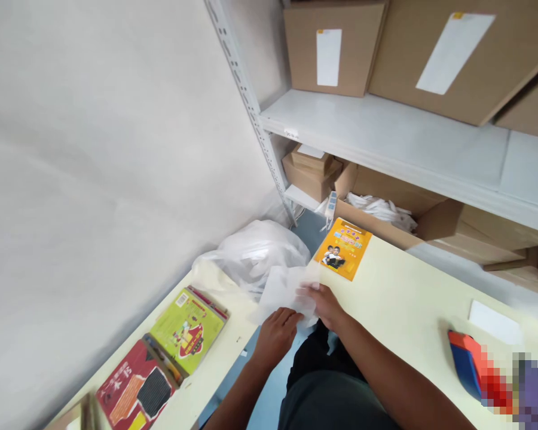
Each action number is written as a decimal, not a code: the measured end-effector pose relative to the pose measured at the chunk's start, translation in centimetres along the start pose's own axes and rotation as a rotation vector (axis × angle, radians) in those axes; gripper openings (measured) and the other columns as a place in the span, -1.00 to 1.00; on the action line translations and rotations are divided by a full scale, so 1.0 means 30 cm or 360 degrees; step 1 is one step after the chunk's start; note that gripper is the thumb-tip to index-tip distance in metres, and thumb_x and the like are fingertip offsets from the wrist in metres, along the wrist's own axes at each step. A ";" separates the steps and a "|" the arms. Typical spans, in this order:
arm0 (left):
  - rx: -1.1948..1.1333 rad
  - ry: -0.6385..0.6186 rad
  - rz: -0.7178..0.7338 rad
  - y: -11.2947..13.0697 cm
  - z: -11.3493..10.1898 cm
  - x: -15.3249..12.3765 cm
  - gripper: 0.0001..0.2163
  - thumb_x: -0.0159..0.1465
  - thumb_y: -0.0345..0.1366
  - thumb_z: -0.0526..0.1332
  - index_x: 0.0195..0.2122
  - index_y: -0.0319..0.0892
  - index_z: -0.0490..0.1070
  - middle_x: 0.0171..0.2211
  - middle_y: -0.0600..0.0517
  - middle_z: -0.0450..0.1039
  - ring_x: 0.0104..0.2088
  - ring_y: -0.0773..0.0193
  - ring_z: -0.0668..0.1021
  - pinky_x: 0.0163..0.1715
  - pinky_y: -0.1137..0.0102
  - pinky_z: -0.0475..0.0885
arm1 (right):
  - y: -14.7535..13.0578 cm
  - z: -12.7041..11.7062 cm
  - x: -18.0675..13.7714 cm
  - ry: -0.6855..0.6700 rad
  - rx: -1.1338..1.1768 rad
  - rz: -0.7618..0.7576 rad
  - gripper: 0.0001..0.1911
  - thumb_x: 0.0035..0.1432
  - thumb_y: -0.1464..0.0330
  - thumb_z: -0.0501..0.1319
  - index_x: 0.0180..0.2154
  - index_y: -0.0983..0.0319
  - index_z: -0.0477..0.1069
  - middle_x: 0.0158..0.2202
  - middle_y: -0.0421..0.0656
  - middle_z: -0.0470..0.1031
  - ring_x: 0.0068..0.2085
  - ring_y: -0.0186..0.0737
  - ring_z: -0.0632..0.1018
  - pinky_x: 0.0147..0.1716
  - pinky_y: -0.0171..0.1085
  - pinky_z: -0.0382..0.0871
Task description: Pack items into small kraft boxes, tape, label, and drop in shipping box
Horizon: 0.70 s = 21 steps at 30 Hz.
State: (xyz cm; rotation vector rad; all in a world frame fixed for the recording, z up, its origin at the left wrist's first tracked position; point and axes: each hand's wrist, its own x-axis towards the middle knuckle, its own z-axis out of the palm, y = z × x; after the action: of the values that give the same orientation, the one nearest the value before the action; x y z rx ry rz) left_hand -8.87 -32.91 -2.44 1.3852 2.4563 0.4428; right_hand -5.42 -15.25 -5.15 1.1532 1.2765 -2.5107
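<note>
Left of the clear plastic sleeve [287, 292], a red book [134, 385] and a green book [189, 322] lie flat on the worktop [407, 298], laid out within reach. The left hand [275, 337] steadies the sleeve's near edge, fingers curled together on it. The sleeve hangs over the gap in the worktop, seemingly held taut for handling. The right hand [325, 304] pinches its right edge, fingers closed. Beyond the sleeve lies an orange book [343, 249].

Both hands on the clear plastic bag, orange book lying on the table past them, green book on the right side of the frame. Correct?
Not quite. In the head view the green book lies on the left, not the right. Both the left hand and right hand do hold the clear plastic bag, the orange book beyond them.
</note>
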 end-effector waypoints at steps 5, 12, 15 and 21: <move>0.0100 0.0049 -0.0056 -0.008 -0.057 -0.009 -0.62 0.32 -0.51 0.02 -0.04 -0.05 0.55 -0.14 -0.06 0.56 -0.10 0.16 0.56 -0.05 0.26 0.50 | -0.018 0.024 -0.048 -0.0163 0.0173 -0.0025 -0.62 -0.11 0.18 0.46 -0.25 0.23 0.56 -0.30 -0.10 0.67 -0.23 -0.07 0.67 -0.30 -0.23 0.51; 0.0076 0.0142 -0.0113 -0.148 -0.146 -0.029 -0.65 0.27 -0.50 0.05 -0.08 -0.05 0.56 -0.14 -0.05 0.57 -0.08 0.14 0.57 -0.03 0.26 0.50 | -0.017 0.145 -0.010 -0.0241 0.0239 0.0012 -0.65 -0.09 0.26 0.37 -0.19 0.22 0.54 -0.33 -0.13 0.65 -0.25 -0.05 0.66 -0.32 -0.20 0.51; -0.0193 0.0037 -0.0100 -0.271 -0.170 -0.017 -0.65 0.28 -0.46 0.05 -0.06 -0.04 0.55 -0.12 -0.02 0.58 -0.07 0.19 0.59 -0.03 0.33 0.51 | 0.006 0.225 0.056 -0.0113 0.0100 0.0004 -0.69 -0.08 0.36 0.30 -0.21 0.22 0.52 -0.36 -0.15 0.63 -0.34 -0.10 0.64 -0.42 -0.24 0.48; -0.0262 0.0076 -0.0502 -0.685 -0.158 0.113 -0.67 0.36 -0.35 -0.01 -0.07 -0.13 0.55 -0.07 -0.04 0.61 -0.03 0.20 0.60 0.05 0.31 0.50 | 0.110 0.388 0.219 0.0123 -0.0163 0.0093 -0.64 -0.11 0.45 0.19 -0.18 0.22 0.49 -0.42 -0.19 0.57 -0.48 -0.23 0.57 -0.50 -0.29 0.45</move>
State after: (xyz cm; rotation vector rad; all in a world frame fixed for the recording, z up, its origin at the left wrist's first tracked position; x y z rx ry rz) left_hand -28.33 -40.67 -6.64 0.9124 2.5498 0.5914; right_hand -15.55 -24.28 -7.45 1.2565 1.3522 -2.3515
